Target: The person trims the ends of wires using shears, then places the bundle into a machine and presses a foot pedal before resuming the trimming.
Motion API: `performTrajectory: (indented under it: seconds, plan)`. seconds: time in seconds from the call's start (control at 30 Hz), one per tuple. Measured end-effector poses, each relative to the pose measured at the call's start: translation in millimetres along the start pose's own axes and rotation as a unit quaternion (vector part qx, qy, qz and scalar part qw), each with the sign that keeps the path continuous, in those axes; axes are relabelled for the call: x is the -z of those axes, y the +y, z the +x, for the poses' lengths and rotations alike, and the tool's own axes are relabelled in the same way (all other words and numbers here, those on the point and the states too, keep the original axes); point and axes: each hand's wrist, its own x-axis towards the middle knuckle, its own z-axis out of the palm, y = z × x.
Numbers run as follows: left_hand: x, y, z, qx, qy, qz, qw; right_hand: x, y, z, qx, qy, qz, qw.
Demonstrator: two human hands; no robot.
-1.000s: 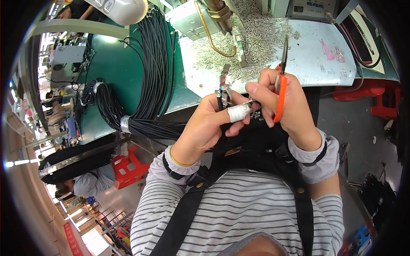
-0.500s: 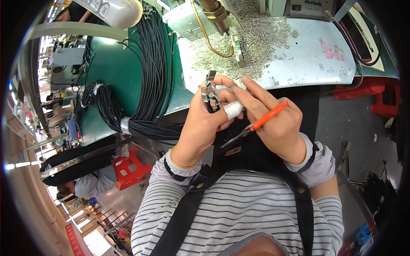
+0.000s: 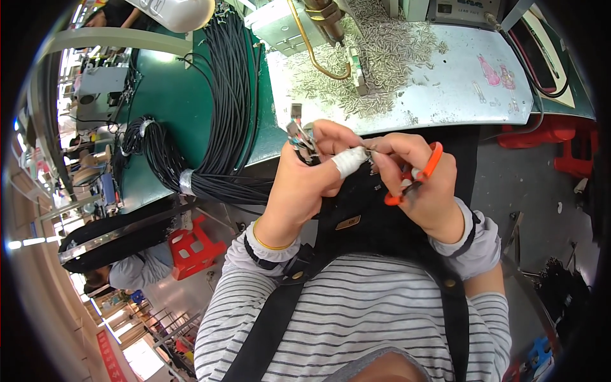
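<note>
My left hand [image 3: 299,181], its thumb wrapped in white tape, is closed around several black cables. Their metal connectors [image 3: 295,128], with thin coloured wires, stick up beside the index finger. Against the left thumb and fingertips, the fingertips of my right hand [image 3: 423,181] pinch a tiny part [image 3: 368,153], too small to make out. An orange-handled hand tool [image 3: 434,160] is tucked in the right palm. Its pointed metal end is mostly hidden by the fingers.
Ahead, small metal pieces [image 3: 394,63] lie heaped on a white bench plate [image 3: 458,83] beneath a machine head [image 3: 326,22]. Bundled black cables [image 3: 223,108] cover part of the green table [image 3: 159,83] at left. Red stools [image 3: 194,248] stand on both sides.
My right hand has turned and its fingertips have come to the left thumb tip. The orange-handled tool has swung back into the palm. The connectors have shifted slightly left.
</note>
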Motion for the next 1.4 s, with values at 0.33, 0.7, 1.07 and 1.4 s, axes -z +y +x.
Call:
performTrajectory:
  seconds: [0.33,0.7,1.07,1.4]
  plan:
    - [-13,-10,-2,-0.231,0.041,0.192,0.953,-1,-4,9,-0.206,-0.027,0.266,0.941]
    - [-4,-4,-4,-0.107,0.083,0.042,0.990,12,-8,6,-0.147,-0.172,-0.049,0.973]
    - [6,7,18,-0.047,0.043,-0.006,0.998,6,2,7,-0.277,-0.217,0.037,0.935]
    - [17,16,79,-0.011,0.039,-0.126,0.991,1,24,71,-0.196,0.010,0.050,0.979]
